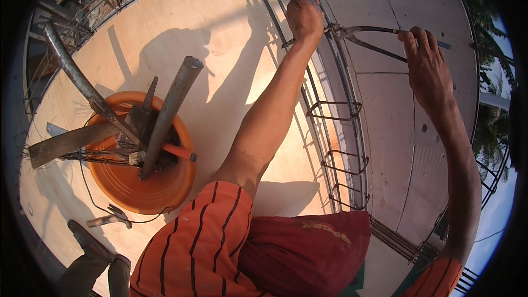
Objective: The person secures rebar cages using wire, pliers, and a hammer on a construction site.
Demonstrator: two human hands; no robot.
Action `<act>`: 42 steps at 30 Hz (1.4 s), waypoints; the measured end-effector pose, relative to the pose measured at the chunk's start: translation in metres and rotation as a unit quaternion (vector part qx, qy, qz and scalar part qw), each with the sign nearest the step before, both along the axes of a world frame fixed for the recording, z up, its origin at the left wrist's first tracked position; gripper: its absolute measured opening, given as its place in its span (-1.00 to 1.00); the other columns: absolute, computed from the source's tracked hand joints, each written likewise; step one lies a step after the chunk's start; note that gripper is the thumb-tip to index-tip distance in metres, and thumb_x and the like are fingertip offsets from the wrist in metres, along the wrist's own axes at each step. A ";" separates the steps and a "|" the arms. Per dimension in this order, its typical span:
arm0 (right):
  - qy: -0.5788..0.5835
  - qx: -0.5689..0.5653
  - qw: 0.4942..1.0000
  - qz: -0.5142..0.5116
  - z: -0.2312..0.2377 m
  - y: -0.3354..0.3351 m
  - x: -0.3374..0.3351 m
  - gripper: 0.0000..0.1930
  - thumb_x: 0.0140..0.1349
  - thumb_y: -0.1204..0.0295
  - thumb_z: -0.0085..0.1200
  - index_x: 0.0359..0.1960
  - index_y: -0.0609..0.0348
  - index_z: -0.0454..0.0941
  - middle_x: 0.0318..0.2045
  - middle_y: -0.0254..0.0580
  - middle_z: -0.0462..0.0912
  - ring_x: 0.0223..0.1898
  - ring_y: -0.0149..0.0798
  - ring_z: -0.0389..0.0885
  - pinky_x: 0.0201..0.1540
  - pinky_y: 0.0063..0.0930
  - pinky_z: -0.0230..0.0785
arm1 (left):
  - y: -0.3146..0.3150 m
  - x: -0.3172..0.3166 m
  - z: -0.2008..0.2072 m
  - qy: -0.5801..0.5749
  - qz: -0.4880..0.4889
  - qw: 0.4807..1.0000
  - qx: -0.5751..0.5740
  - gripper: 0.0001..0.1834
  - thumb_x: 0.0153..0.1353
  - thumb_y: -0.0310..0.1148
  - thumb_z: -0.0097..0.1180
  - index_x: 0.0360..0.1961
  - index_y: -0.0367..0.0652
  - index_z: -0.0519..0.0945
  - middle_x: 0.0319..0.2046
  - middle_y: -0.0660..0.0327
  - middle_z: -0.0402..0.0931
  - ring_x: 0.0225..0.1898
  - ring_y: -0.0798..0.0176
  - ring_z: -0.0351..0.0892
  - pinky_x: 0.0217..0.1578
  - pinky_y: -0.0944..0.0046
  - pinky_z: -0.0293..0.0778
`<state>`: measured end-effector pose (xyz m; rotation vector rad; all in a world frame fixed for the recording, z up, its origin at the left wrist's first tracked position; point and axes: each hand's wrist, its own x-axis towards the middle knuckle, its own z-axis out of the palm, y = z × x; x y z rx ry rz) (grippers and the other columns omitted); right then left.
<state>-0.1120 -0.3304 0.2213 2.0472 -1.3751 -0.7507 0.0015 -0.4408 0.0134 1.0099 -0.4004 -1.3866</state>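
My right hand point(429, 69) is closed on the long handles of a pair of pincers point(379, 30). The pincers' jaws meet the steel of a rebar cage point(356, 132), which runs beside a grey panelled surface. Close to the jaws, my left hand point(305, 19) is closed with its thumb up, seemingly around a bar of the cage; its fingers are mostly hidden. Several bent stirrups point(335, 111) cross the long bars. Any tie wire at the jaws is too small to make out.
An orange bucket point(190, 176) on the plywood point(220, 0) holds metal pipes point(173, 110), a wooden piece point(71, 143) and thin wires. A hammer-like tool point(113, 218) lies beside it. A shoe point(91, 239) and trouser legs show lower left. A maroon cap point(308, 253) covers the bottom middle.
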 end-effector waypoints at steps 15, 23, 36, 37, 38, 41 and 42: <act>0.081 -0.049 0.995 0.034 -0.001 -0.004 0.012 -0.57 0.22 0.60 0.01 0.14 0.08 0.33 0.06 -0.13 0.39 0.19 -0.14 0.36 0.22 -0.18 0.37 | 0.003 0.001 0.005 0.014 -0.002 1.000 0.002 -0.23 0.39 0.22 -0.41 -0.57 -0.31 0.43 -0.75 0.14 0.40 -0.69 0.22 0.47 -0.59 0.21 0.41; 0.098 -0.053 0.993 0.037 0.005 -0.026 0.011 -0.78 0.31 0.43 -0.01 -0.02 0.09 0.41 -0.25 -0.22 0.56 -0.05 -0.16 0.56 0.05 -0.23 0.44 | 0.002 0.002 0.004 0.027 -0.012 1.000 0.005 -0.24 0.39 0.21 -0.40 -0.59 -0.30 0.45 -0.75 0.14 0.41 -0.69 0.21 0.47 -0.59 0.22 0.41; -0.148 0.092 0.972 -0.159 -0.022 -0.013 -0.003 -0.61 0.40 0.19 -0.11 -0.39 0.28 0.55 -0.54 -0.02 0.62 -0.47 0.00 0.66 -0.37 -0.23 0.52 | 0.007 0.023 -0.002 -0.017 -0.028 0.999 -0.013 -0.44 0.33 0.07 -0.11 -0.64 -0.16 0.40 -0.74 0.26 0.33 -0.68 0.32 0.40 -0.63 0.25 0.30; -0.103 0.159 0.971 -0.149 -0.015 -0.024 0.002 -0.59 0.42 0.20 -0.14 -0.45 0.28 0.55 -0.60 -0.04 0.60 -0.55 -0.06 0.64 -0.46 -0.27 0.50 | 0.005 0.025 -0.004 -0.044 -0.016 0.999 -0.011 -0.43 0.35 0.04 -0.12 -0.67 -0.18 0.40 -0.79 0.26 0.32 -0.71 0.31 0.38 -0.60 0.22 0.33; -0.052 0.224 0.963 -0.139 -0.003 -0.034 0.011 -0.56 0.43 0.21 -0.17 -0.51 0.28 0.54 -0.66 -0.07 0.58 -0.63 -0.13 0.62 -0.54 -0.31 0.48 | 0.003 0.024 -0.005 -0.063 -0.006 0.998 -0.010 -0.42 0.37 0.02 -0.13 -0.69 -0.19 0.39 -0.83 0.26 0.31 -0.75 0.30 0.37 -0.57 0.19 0.37; -0.093 0.286 0.858 -0.416 0.039 -0.043 0.055 -0.50 0.45 0.20 -0.23 -0.59 0.26 0.49 -0.74 -0.16 0.51 -0.69 -0.32 0.56 -0.64 -0.40 0.44 | 0.006 0.001 0.009 -0.030 -0.027 0.999 -0.004 -0.41 0.37 0.00 -0.16 -0.70 -0.22 0.41 -0.82 0.19 0.36 -0.74 0.23 0.38 -0.54 0.15 0.33; -0.091 0.285 0.859 -0.416 0.040 -0.045 0.056 -0.50 0.45 0.20 -0.23 -0.59 0.26 0.49 -0.74 -0.16 0.51 -0.69 -0.32 0.56 -0.64 -0.40 0.44 | 0.005 0.001 0.010 -0.040 -0.031 0.999 0.010 -0.41 0.37 -0.01 -0.16 -0.69 -0.23 0.41 -0.81 0.18 0.37 -0.73 0.22 0.38 -0.53 0.14 0.32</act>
